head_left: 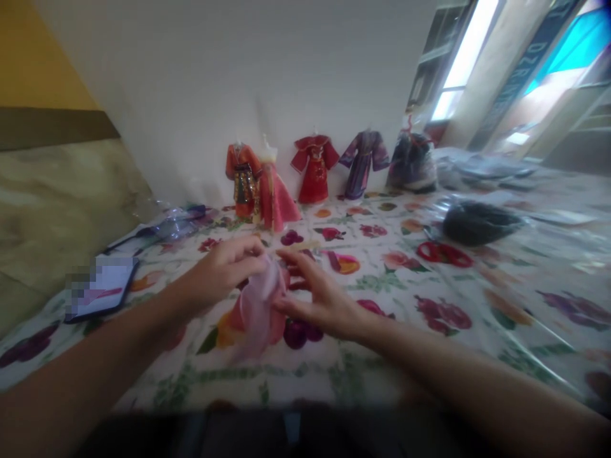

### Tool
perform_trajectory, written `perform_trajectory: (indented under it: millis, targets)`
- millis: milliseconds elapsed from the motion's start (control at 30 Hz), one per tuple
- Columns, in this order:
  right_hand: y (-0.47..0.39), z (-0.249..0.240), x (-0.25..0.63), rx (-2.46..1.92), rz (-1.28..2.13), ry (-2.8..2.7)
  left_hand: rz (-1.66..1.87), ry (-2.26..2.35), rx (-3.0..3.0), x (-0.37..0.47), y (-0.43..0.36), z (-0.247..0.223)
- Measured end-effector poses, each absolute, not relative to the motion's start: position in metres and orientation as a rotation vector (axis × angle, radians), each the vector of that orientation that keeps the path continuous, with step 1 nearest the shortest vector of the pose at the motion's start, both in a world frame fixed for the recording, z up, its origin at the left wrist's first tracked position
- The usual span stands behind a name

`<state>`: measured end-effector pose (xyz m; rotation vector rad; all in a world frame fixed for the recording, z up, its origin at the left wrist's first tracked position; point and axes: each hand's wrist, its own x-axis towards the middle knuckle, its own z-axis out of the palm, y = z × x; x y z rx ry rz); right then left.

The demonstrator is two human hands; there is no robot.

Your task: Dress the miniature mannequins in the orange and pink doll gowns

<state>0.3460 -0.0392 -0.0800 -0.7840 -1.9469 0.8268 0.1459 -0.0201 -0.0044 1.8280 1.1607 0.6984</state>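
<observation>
My left hand (233,270) is closed, thumb and fingers pinching the top of a sheer pale pink ribbon (260,312) that hangs toward the table. Beneath the ribbon shows a small pink doll dress (277,321), partly hidden by it and by my fingers. To its right, my right hand (329,296) has its fingers apart, with the thumb and index finger beside the fabric; whether the fingertips touch it I cannot tell. Behind my hands stand small doll outfits on stands: an orange one (242,175), a pink gown (277,197), a red robe (314,168) and a purple robe (365,162).
Red-handled scissors (443,254) lie to the right, near a dark bundle (480,221) in clear plastic. A phone (107,289) rests at the left, with crumpled plastic wrap (179,222) behind it. A stuffed bag (413,162) stands against the wall. The fruit-patterned tablecloth (344,381) covers the table.
</observation>
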Motion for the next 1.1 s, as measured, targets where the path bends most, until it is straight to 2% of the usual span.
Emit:
perform_trajectory:
  millis: [133,367,600,800,1000,1100]
  targets:
    - [-0.036,-0.083,0.344,-0.801,0.824,-1.896,0.703,1.126,1.773,0.154,-0.018,-0.002]
    - [-0.034,-0.074,0.346,-0.783,1.027,-1.812,0.729,1.094,1.911,0.149,-0.016,0.005]
    - [-0.036,-0.077,0.341,-0.832,0.779,-1.847,0.605,0.998,2.116,0.156,-0.022,0.015]
    - [-0.02,-0.079,0.358,-0.961,0.782,-1.932,0.544,1.014,1.986,0.131,-0.015,0.024]
    - [-0.027,-0.038,0.381,-0.838,1.044,-2.071,0.434,1.022,1.898,0.098,-0.015,0.028]
    - [-0.019,-0.035,0.386,-0.833,1.118,-2.157,0.306,1.055,1.988,0.093,-0.004,0.015]
